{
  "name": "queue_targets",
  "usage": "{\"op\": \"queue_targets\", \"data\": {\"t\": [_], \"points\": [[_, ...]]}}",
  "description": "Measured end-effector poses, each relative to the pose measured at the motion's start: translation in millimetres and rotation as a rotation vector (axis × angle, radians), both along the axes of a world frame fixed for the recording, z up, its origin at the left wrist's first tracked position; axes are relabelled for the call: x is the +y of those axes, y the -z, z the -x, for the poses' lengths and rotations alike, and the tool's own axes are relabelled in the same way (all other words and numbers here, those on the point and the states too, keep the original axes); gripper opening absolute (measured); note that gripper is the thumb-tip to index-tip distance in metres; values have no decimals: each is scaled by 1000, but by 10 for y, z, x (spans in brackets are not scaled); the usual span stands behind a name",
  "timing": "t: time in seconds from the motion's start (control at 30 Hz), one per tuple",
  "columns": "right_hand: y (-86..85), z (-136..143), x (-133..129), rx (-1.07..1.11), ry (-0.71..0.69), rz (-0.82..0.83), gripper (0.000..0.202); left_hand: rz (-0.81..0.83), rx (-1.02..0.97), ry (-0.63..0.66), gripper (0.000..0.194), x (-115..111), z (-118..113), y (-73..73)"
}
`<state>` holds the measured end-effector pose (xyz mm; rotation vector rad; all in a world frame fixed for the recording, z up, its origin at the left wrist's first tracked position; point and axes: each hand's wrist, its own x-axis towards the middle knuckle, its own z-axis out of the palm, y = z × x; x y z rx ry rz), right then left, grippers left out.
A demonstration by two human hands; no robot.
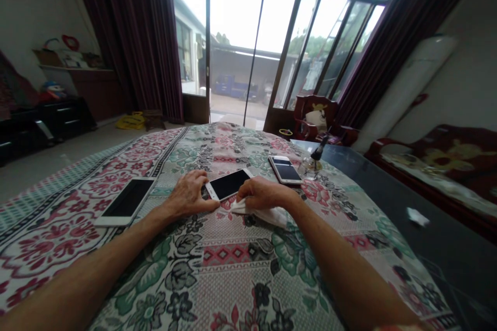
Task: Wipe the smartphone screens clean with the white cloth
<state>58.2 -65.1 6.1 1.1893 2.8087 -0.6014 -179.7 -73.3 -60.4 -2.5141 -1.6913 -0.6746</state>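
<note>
Up front on the covered worktop [221,289] there's the left phone [128,200], then the right hand [258,193], grip clenched on a cloth [272,216] at the right end of the middle phone [229,186]. The left hand's [192,193] grip has its other end; back phone [286,169] and jar [309,169] sit further off.

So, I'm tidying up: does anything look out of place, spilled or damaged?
A crumpled white scrap, possibly tissue, lies on the dark surface right of the tablecloth, like stray litter. No spill or damage shows.
</note>
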Motion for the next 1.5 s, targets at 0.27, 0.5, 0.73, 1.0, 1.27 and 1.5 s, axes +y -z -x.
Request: {"op": "queue_targets", "data": {"t": [0.27,0.5,0.73,1.0,1.27,1.5], "points": [[8,-10,72,123,70,-70,30,-42,-27,-49,65,-72,-83,-31],[306,164,160,287,227,-492,28,87,-83,179,58,14,107,-14],[443,180,185,215,196,-480,27,164,-157,338,30,85,232,-54],[309,248,21,187,144,-417,27,218,-163,274,30,42,170,-120],[341,280,85,204,135,-427,28,222,-170,221,29,2,86,-172],[376,50,345,97,349,-517,30,126,-70,28,59,-114,-199,-104]]}}
